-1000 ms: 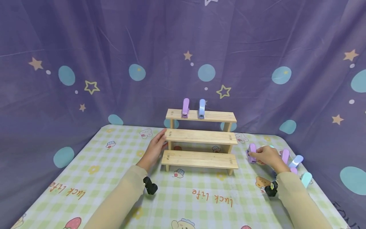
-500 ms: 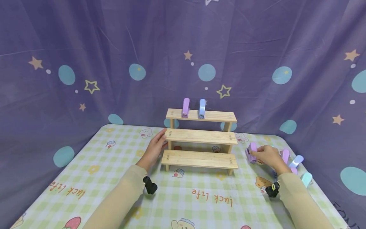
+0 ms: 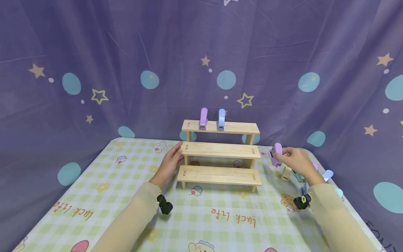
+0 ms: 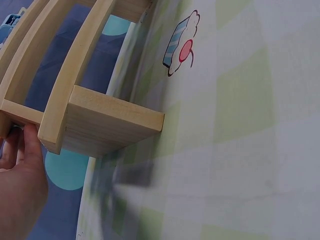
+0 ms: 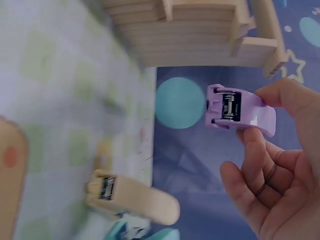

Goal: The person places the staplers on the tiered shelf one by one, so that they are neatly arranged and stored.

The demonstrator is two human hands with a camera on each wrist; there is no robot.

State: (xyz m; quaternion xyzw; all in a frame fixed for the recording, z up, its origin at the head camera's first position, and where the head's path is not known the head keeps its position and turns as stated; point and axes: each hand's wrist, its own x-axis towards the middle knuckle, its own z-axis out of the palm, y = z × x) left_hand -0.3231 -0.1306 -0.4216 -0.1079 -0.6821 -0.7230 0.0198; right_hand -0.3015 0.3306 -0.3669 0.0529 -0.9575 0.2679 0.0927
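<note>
Stapler (image 3: 276, 155) hangs between right hand (image 3: 298, 161) and wooden rack (image 3: 220, 150)

The lilac stapler lies just left of the right hand, pinched between thumb and fingertips and held above the worktop (image 3: 126, 189). Its long axis runs near upright, tilted slightly: rounded end high, metal mouth low. The rack's right edge is further left, near but apart, with the middle tier about level with the stapler in the head view.

The left hand (image 3: 169, 164) is the farther one, its fingers touching the middle tier's left end; whether they close round the wood I cannot tell.

Bare wood runs along the middle and bottom tiers. Up top, a second lilac stapler (image 3: 203, 119) and a light-blue stapler (image 3: 221, 120) take the left and centre, leaving room towards the right edge. Below the right hand, a cream stapler (image 5: 137, 197) and a teal stapler (image 3: 298, 176) crowd the worktop; behind the rack, a purple curtain (image 3: 189, 35) bounds the far edge.
</note>
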